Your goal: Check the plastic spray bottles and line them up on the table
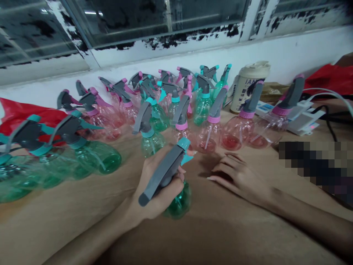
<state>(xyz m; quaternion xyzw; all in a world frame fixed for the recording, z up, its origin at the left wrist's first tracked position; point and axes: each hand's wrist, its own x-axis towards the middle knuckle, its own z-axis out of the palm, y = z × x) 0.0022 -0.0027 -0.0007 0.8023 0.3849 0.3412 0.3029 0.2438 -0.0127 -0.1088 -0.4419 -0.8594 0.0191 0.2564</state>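
Observation:
My left hand (154, 191) is wrapped around a green spray bottle (179, 202) with a grey trigger head (165, 169) and teal nozzle, holding it upright on the brown table (220, 235). My right hand (234, 175) rests beside it to the right, on the table, fingers loosely curled and apart, holding nothing. Just behind the held bottle stand another green bottle (150, 141) and a pink bottle (206, 136).
Several pink and green spray bottles (171, 99) crowd the back of the table below a window. A cream cup (248, 86), a white power strip (300, 117) with cables, and red bags (16, 114) lie around. A blurred patch (314, 165) covers the right.

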